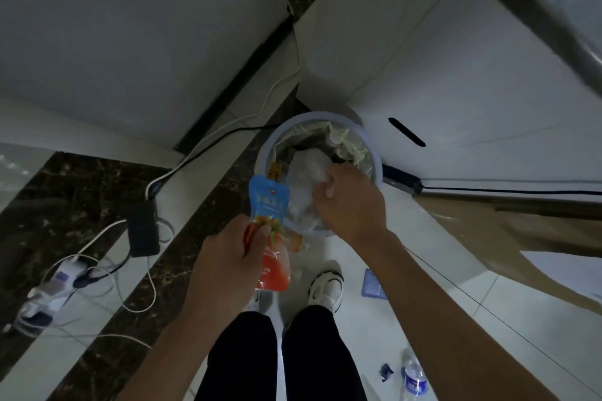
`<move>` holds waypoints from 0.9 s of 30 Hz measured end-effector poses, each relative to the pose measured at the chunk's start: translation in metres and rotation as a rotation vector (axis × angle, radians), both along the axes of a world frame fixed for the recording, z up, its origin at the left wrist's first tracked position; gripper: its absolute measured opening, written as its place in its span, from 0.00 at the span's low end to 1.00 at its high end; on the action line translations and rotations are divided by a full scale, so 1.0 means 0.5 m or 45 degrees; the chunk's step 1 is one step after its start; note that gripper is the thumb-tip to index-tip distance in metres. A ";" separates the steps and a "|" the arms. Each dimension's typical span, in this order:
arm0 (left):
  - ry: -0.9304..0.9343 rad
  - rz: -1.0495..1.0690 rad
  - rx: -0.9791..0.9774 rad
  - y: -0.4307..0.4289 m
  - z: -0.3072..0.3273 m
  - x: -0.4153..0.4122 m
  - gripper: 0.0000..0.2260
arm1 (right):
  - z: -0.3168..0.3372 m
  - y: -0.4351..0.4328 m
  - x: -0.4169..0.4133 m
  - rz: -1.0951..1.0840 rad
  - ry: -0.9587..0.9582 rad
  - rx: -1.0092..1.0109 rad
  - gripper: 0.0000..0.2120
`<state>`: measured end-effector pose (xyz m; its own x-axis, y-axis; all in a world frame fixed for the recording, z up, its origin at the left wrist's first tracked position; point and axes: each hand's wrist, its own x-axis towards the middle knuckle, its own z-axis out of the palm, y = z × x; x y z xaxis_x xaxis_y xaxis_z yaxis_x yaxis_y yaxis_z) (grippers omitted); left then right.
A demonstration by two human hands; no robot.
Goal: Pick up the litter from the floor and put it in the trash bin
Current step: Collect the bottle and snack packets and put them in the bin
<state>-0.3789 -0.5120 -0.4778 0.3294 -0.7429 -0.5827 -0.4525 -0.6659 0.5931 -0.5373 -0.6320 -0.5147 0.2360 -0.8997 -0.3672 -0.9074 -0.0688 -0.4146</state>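
A round white trash bin (265, 153) with a liner stands on the floor in front of my feet. My right hand (351, 202) is over its opening and grips a crumpled clear plastic bag (304, 182) that sits in the bin's mouth. My left hand (228, 257) pinches a blue and orange snack pouch (270, 205) at its middle, just left of the bin's rim. On the floor at the lower right lie a plastic water bottle (414, 379), a small dark scrap (386, 370) and a bluish wrapper (373, 283).
A power strip (60, 280), a black adapter (143, 231) and several cables lie on the floor at the left. White cabinet walls rise behind the bin. A brown cardboard sheet (508, 225) lies at the right. My white shoes (325, 286) stand below the bin.
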 end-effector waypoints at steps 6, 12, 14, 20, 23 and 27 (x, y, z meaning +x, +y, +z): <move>0.019 -0.013 -0.018 -0.010 -0.004 -0.006 0.08 | -0.013 -0.007 -0.016 0.020 0.064 -0.068 0.10; -0.004 -0.008 -0.069 -0.023 0.002 -0.002 0.07 | -0.003 0.003 -0.027 0.034 0.078 -0.071 0.11; 0.001 -0.022 -0.078 -0.026 0.004 -0.001 0.04 | -0.001 0.006 -0.032 0.015 0.077 -0.062 0.10; 0.006 -0.017 -0.098 -0.024 0.009 -0.006 0.01 | 0.000 0.013 -0.046 0.001 0.075 -0.071 0.08; -0.012 -0.005 -0.061 -0.016 0.000 -0.005 0.09 | 0.003 0.017 -0.049 -0.002 0.088 -0.062 0.08; -0.026 -0.017 -0.029 -0.011 -0.010 -0.005 0.12 | 0.002 0.029 -0.052 -0.003 0.068 -0.075 0.07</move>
<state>-0.3813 -0.5176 -0.4827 0.3308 -0.7604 -0.5589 -0.4732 -0.6461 0.5988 -0.5634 -0.6174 -0.5138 0.2151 -0.9207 -0.3257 -0.9284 -0.0893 -0.3606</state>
